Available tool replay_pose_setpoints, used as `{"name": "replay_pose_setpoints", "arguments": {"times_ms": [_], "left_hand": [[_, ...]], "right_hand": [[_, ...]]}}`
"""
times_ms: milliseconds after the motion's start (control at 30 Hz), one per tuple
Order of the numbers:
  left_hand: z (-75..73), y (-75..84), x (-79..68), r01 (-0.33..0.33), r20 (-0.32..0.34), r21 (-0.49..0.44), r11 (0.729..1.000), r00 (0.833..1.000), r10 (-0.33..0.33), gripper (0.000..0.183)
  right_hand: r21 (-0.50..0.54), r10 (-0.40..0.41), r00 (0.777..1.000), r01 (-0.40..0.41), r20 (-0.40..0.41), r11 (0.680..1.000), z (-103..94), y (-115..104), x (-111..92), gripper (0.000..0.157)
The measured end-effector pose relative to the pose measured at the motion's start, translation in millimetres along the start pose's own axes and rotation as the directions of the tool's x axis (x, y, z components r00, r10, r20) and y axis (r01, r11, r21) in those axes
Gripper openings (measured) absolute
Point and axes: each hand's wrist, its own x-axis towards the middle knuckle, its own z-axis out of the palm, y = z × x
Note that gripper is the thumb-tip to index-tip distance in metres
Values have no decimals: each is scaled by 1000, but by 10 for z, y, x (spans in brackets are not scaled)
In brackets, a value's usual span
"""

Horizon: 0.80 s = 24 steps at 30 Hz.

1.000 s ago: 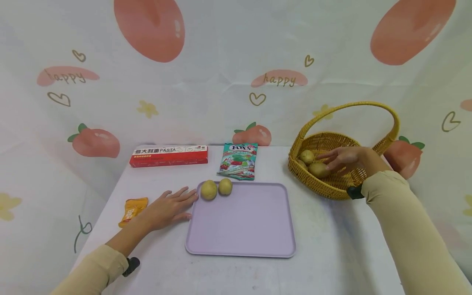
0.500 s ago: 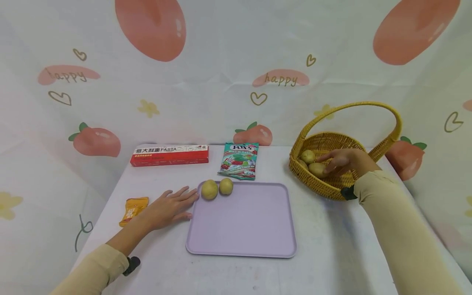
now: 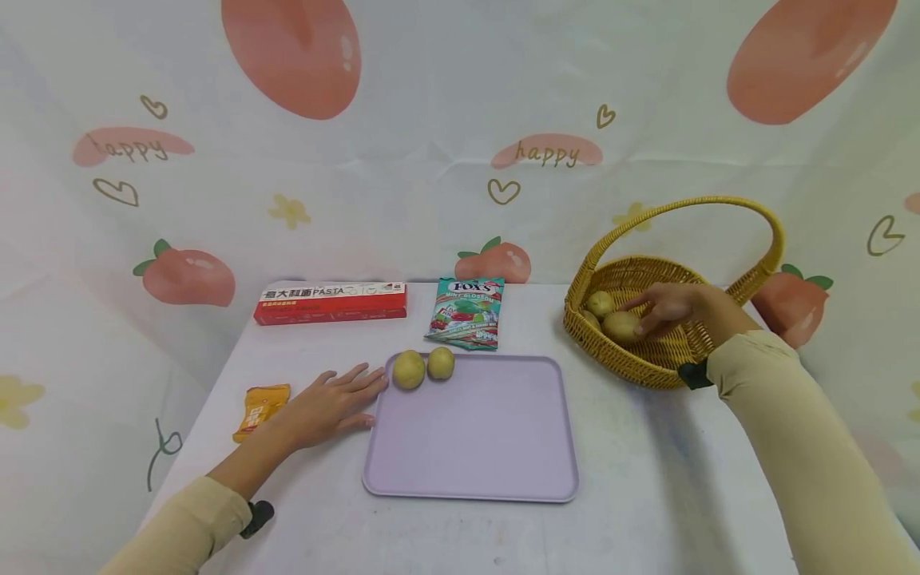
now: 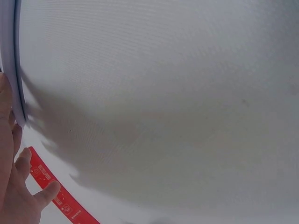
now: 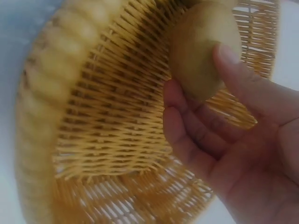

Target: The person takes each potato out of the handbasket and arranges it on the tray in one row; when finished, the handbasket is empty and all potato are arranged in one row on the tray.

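My right hand (image 3: 672,307) is inside the yellow wicker basket (image 3: 632,367) on the right. In the right wrist view, its thumb and curled fingers pinch one end of an oval, yellow-brown potato (image 5: 201,51). Two more potatoes lie by it in the basket, the rear one (image 3: 600,304) paler and one partly hidden. My left hand (image 3: 323,409) lies flat with spread fingers, its fingertips touching the left edge of a lilac tray (image 3: 474,431). Two potatoes sit in the tray's far left corner, a larger one (image 3: 408,370) and a smaller one (image 3: 441,363).
A red and white pasta box (image 3: 331,304) lies at the back left. A green candy bag (image 3: 465,315) is behind the tray. Left of my left forearm lies a small orange packet (image 3: 260,409). The basket's tall handle (image 3: 683,205) arches above its opening.
My right hand shifts slightly within the basket, first toward me and then back, staying at the same potato. The left hand and the tray keep their places.
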Motion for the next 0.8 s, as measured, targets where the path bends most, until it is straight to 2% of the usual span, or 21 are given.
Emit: {"name": "replay_pose_setpoints", "arguments": {"times_ms": [233,467,600,700,800], "left_hand": [[-6,8,-2,1,-5,-7,1000,1000,-1,70],[-1,9,-9,-3,-4,-7,1000,1000,3,71],[9,-1,-9,-2,-8,1,1000,1000,2,71],[14,-7,-5,-5,-13,5,1000,1000,6,71],[14,-11,-2,-11,-20,8,1000,1000,11,71]], "right_hand": [[-47,-117,993,116,-33,992,-88,-62,-187,70],[-244,-197,977,172,-81,954,-110,-258,-379,68],[-283,-239,967,206,-88,937,-58,-380,-447,66],[-294,-322,944,289,-70,911,18,-480,-455,63],[-323,-424,905,390,-41,862,125,-583,-404,58]]}}
